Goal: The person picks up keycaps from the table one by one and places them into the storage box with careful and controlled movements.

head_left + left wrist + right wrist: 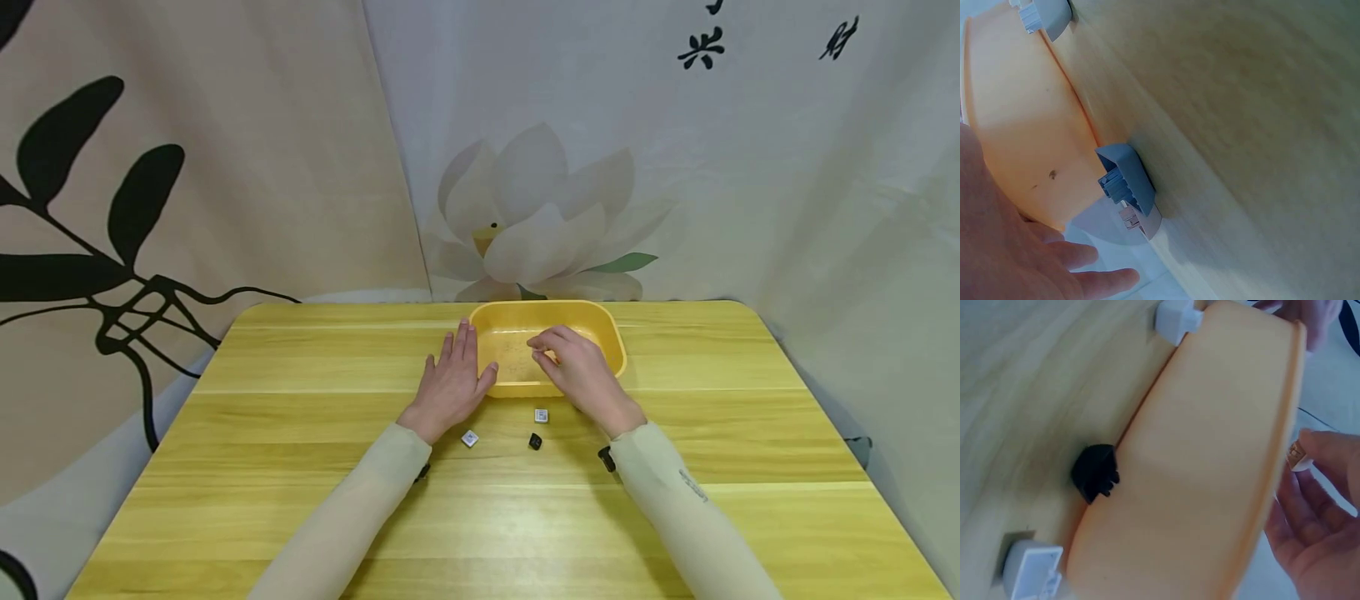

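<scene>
A yellow plastic tray [551, 389] stands at the table's back. My left hand [452, 379] lies against its left side, fingers straight. Over the tray, my right hand [583, 371] pinches a small white keycap [1298, 456] between thumb and fingers; the right wrist view shows its patterned end, the rest partly covered. In front of the tray lie a white keycap [542, 415], another white keycap [469, 438] nearer my left wrist, and a black keycap [535, 442]. Hollow undersides show on the black keycap [1127, 178] and a white keycap [1032, 569] in the wrist views.
The wooden table [480, 517] reaches back to a printed curtain [750, 208]. Dark wrist straps [606, 458] show at both sleeves.
</scene>
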A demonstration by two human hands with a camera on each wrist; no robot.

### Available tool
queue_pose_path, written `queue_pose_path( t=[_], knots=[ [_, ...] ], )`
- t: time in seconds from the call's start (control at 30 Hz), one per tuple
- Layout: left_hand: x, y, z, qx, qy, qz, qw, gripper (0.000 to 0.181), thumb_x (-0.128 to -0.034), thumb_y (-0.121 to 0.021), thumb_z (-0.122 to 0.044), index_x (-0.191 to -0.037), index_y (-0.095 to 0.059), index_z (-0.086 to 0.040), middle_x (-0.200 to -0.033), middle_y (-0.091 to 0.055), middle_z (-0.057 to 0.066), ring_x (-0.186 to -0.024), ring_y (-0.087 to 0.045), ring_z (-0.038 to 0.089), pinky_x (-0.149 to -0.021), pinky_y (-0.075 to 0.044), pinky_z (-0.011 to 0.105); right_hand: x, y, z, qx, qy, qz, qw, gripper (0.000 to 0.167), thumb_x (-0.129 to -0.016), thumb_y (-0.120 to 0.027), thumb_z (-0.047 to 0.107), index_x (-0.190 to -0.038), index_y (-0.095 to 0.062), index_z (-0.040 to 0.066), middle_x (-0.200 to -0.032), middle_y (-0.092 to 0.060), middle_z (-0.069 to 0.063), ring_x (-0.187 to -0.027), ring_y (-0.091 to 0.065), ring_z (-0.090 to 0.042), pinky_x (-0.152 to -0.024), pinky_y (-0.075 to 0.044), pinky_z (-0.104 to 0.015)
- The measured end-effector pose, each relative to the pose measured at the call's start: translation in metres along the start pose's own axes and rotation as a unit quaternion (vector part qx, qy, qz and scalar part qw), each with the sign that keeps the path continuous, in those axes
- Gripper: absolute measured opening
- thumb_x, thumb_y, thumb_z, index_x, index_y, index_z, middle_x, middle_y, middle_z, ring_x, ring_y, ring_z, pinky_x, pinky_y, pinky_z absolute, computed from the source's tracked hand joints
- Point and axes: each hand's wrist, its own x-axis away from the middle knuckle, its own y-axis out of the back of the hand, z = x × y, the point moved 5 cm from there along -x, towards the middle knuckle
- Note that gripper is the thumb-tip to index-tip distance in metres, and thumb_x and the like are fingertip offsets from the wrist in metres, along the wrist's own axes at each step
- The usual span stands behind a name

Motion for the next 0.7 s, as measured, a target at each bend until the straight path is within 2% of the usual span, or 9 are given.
queue_pose_path(
  t=[0.2,0.43,0.7],
  knots=[
    [0.0,0.001,0.0,0.002,0.001,0.0,1.0,0.08,-0.11,-0.033,-0.051,-0.165,-0.007,0.001,-0.173,0.0,0.013,-0.156,-0.015,0.042,-0.113,-0.028,0.071,-0.009,-0.013,-0.009,0.008,-0.036,0.03,0.9989,0.015,-0.096,-0.075,0.01,-0.11,-0.077,0.004,-0.108,-0.075,-0.009,-0.098,-0.072,-0.027,-0.088,-0.056,-0.043],
    [0.0,0.001,0.0,-0.001,0.004,0.003,1.0,0.08,-0.1097,-0.034,-0.05,-0.165,-0.008,0.001,-0.173,0.0,0.014,-0.156,-0.016,0.041,-0.113,-0.028,0.071,-0.018,-0.023,-0.014,0.02,-0.048,0.061,0.9967,0.015,-0.096,-0.074,0.007,-0.109,-0.078,0.001,-0.107,-0.076,-0.011,-0.096,-0.072,-0.028,-0.087,-0.057,-0.043],
    [0.0,0.002,-0.001,-0.001,0.003,-0.001,1.0,0.08,-0.1094,-0.033,-0.052,-0.165,-0.01,0.002,-0.173,-0.001,0.014,-0.156,-0.017,0.042,-0.113,-0.03,0.07,-0.024,-0.034,-0.017,0.021,-0.073,0.107,0.9914,0.018,-0.097,-0.073,0.007,-0.113,-0.077,0.0,-0.112,-0.076,-0.013,-0.104,-0.071,-0.03,-0.094,-0.055,-0.044]
  ],
)
